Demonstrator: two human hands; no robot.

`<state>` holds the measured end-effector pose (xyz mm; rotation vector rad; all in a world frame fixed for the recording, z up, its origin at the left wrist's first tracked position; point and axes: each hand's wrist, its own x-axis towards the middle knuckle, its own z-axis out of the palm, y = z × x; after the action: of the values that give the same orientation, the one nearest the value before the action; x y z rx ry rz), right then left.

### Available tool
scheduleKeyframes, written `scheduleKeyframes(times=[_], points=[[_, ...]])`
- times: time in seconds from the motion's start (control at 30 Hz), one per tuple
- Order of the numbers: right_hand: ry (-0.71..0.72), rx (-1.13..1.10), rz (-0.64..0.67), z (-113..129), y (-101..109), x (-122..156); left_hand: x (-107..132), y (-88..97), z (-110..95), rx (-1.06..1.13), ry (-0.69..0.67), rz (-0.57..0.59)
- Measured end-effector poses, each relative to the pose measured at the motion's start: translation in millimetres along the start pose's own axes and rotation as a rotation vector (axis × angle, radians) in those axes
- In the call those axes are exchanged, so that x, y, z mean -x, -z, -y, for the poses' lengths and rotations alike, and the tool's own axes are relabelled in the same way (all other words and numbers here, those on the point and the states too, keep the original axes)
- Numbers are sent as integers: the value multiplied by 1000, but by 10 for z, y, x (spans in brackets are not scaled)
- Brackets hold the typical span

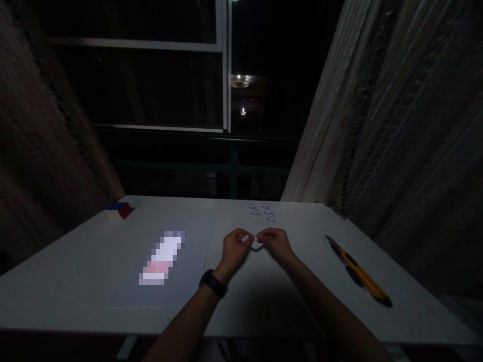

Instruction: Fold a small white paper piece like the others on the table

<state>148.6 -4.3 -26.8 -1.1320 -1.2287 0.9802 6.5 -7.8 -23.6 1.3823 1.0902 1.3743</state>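
Note:
Over the middle of the white table [256, 296], both my hands meet at a small piece of white paper [257, 245]. My left hand [237, 247], with a dark band on its wrist, pinches the paper's left side between thumb and fingers. On the other side my right hand [277, 242] is closed in a pinch on its right edge. The paper appears bent or angled between them. Just beyond the hands lie several small paper pieces with dark marks [268, 213], set out in loose rows.
A yellow and black utility knife [360, 276] lies to the right, its blade end pointing away. On the left, a blurred-out bright object [162, 259] rests on a large pale sheet [192, 271]. A blue, red and white block [118, 210] sits at the far left. Curtains [317, 125] frame a dark window.

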Motion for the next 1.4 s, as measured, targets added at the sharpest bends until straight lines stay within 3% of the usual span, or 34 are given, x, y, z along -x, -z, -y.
scheduleKeyframes(times=[0.23, 0.4, 0.57, 0.83, 1.4], points=[[64, 13, -176, -72, -120, 32, 56, -5, 3, -90, -118, 7], [105, 118, -179, -86, -134, 55, 62, 20, 10, -128, -132, 50], [121, 138, -142, -67, -109, 64, 16, 11, 27, -110, -74, 34], [62, -24, -128, -39, -142, 92, -2, -16, -3, 134, 122, 51], [243, 231, -298, -56, -282, 172, 17, 25, 28, 143, 61, 79]])
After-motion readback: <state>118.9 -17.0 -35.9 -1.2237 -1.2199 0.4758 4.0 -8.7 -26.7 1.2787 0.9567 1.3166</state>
